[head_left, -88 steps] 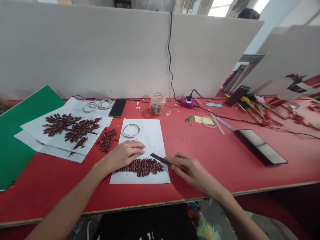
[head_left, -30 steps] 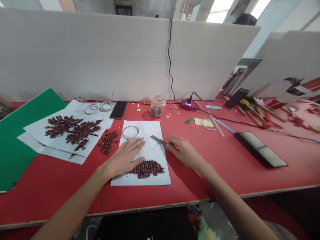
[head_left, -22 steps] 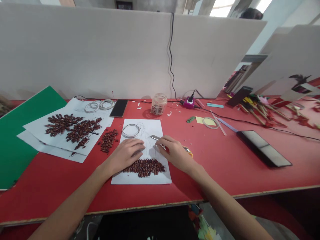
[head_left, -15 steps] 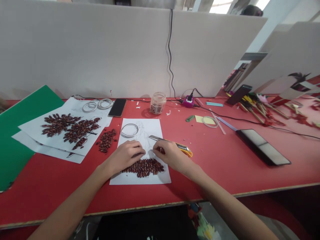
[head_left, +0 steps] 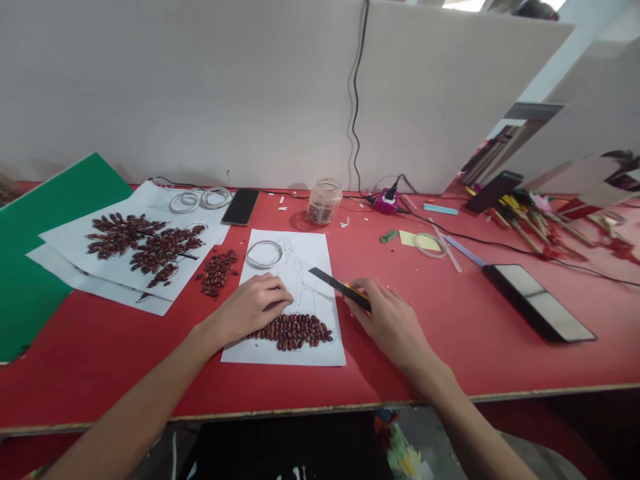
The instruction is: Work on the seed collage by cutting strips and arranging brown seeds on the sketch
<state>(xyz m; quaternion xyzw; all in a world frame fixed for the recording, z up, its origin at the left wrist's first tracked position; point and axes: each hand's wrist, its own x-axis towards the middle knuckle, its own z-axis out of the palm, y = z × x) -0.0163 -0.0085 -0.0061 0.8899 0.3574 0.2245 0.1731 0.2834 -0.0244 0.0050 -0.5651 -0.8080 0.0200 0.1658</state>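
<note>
My left hand (head_left: 259, 304) rests on a white sheet of paper (head_left: 255, 355) with a pencil drawing, its fingers bent and drawn together. Whatever they may pinch is hidden. Just below its fingertips, rows of dark red-brown seeds (head_left: 295, 331) cover part of the drawing. To the right of the sheet, my right hand (head_left: 393, 323) closes around the handle of a utility knife (head_left: 330, 279). The knife's blade end points up and left over the paper. A tape roll (head_left: 265, 254) lies on the sheet's upper left. Loose seeds (head_left: 218, 272) are piled left of the paper.
Seed-covered drawings (head_left: 150, 243) lie on a green board (head_left: 35, 267) at left. A phone (head_left: 241, 206), a glass jar (head_left: 324, 201) and a purple power adapter (head_left: 386, 201) stand along the back partition. A black case (head_left: 540, 303) and cable are on the right.
My right hand has moved right, off the drawing, and taken hold of the utility knife, which lay beside it before. My left hand stays on the paper. The view has shifted slightly.
</note>
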